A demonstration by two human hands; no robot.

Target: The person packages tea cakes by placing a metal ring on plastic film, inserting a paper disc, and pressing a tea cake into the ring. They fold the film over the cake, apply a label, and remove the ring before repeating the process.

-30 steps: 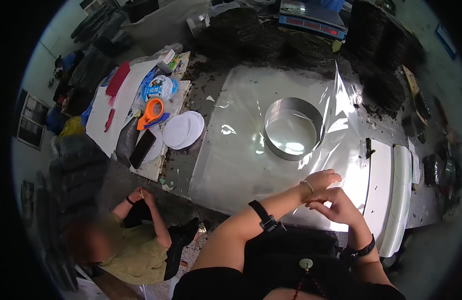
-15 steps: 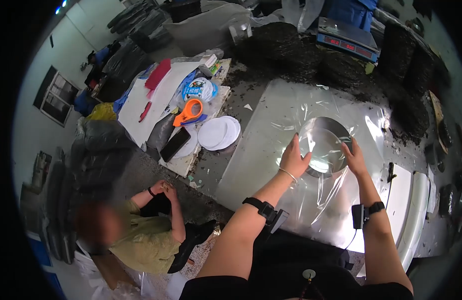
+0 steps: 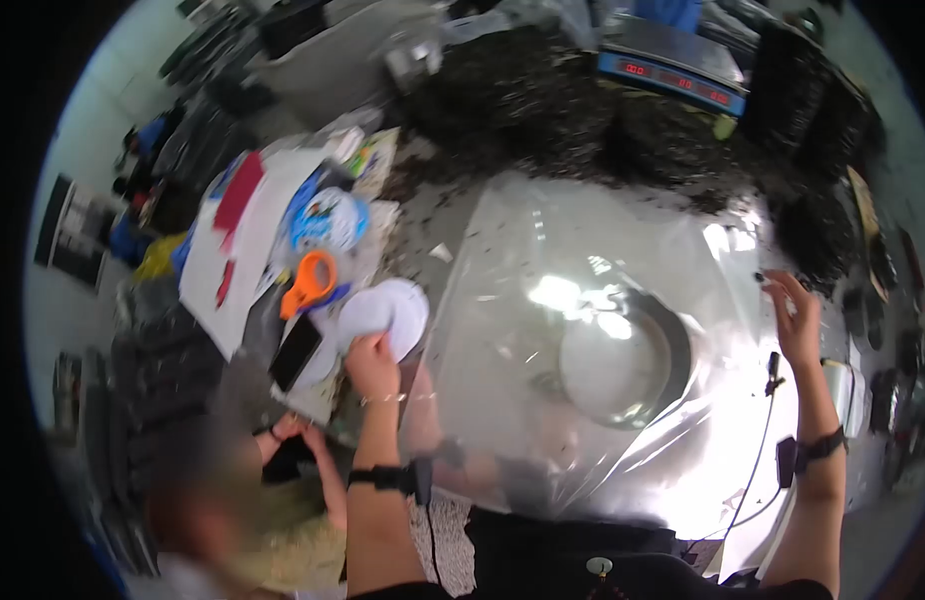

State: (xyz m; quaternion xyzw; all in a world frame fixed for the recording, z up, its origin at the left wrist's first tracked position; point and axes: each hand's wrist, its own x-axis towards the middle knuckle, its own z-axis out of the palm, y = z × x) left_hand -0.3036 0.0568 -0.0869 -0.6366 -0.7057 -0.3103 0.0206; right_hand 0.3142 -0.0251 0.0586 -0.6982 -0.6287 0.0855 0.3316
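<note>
My left hand (image 3: 374, 368) has its fingers closed at the near edge of the round white sheets (image 3: 388, 308), which lie stacked at the left of the worktop. Out to the right, my right hand (image 3: 798, 318) is raised with bent fingers, and a small dark piece (image 3: 761, 277) shows at its fingertips. Between the hands, a round metal ring (image 3: 675, 345) stands on the worktop within clear plastic film (image 3: 523, 240). The film is creased and glossy, and neither hand touches the ring.
Dark loose leafy material (image 3: 513, 100) is heaped along the back. A digital scale (image 3: 673, 65) stands behind it. An orange tape dispenser (image 3: 311, 283), a phone (image 3: 297, 353) and white paper (image 3: 253, 220) lie at left. A seated person (image 3: 293, 520) is at lower left; a cable (image 3: 758, 450) hangs at right.
Both hands have left the metal ring. My left hand has moved left to the white sheets, my right hand outward to the right. The view has shifted, and the film has moved around the ring.
</note>
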